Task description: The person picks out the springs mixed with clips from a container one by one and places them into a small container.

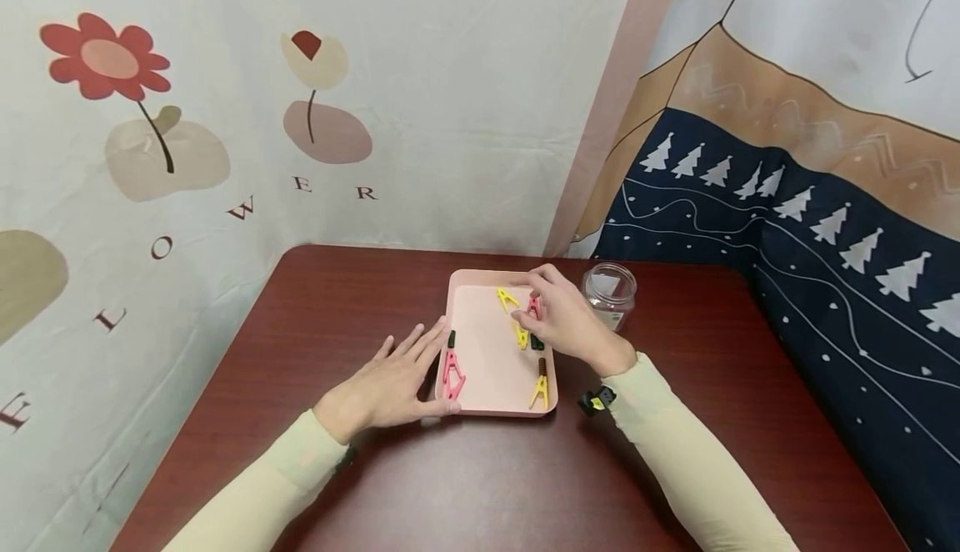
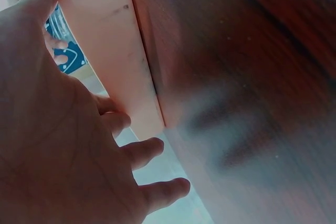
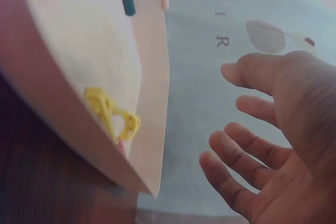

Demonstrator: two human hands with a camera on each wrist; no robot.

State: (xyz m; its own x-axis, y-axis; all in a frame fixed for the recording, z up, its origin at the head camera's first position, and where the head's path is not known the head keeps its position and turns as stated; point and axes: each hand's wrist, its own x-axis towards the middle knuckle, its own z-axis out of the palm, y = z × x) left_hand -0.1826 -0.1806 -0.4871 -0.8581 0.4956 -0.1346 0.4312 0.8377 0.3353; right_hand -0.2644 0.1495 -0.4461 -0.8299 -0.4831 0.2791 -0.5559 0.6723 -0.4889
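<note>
Three yellow clips [image 1: 541,391] and two pink clips [image 1: 452,375], slim plastic A-shapes, some dark-tipped, lie in one pale pink tray [image 1: 487,343] on the worktop [image 1: 735,385]. One clear jar [image 1: 611,287] stands beside it. The right hand [image 1: 567,316], its grip loosely parted, holds nothing above the tray; the left hand [image 1: 390,387] spreads its grip against the tray's side.

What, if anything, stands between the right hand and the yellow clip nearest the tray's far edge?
Nothing visible does. The right hand hovers open over the tray, and the gap between it and the yellow clip looks clear. The glass jar stands beside the tray, outside that path.
</note>
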